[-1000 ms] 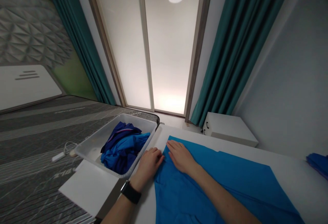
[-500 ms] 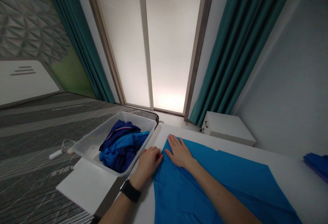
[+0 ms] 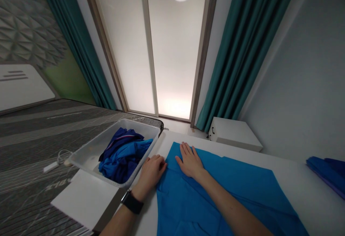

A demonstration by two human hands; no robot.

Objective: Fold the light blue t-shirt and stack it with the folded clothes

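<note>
A bright blue garment [image 3: 237,178] lies spread over the white table, with a straight far edge and some wrinkles nearer me. My right hand [image 3: 191,162] rests palm down on its far left part, fingers stretched out. At the garment's left edge, my left hand [image 3: 153,169] has its fingers curled and closed on the cloth; the fingertips are partly hidden. A black watch [image 3: 132,202] is on my left wrist.
Left of the table stands a translucent plastic bin [image 3: 88,149] holding crumpled blue and navy clothes [image 3: 124,155]. Folded blue clothing [image 3: 327,173] lies at the table's right end. A white cabinet [image 3: 234,131] stands beyond the table, and a white power strip [image 3: 51,166] lies at left.
My right hand has slid slightly to the right across the cloth, away from the far left corner. My left hand stays at the left edge. The whole view has shifted a little.
</note>
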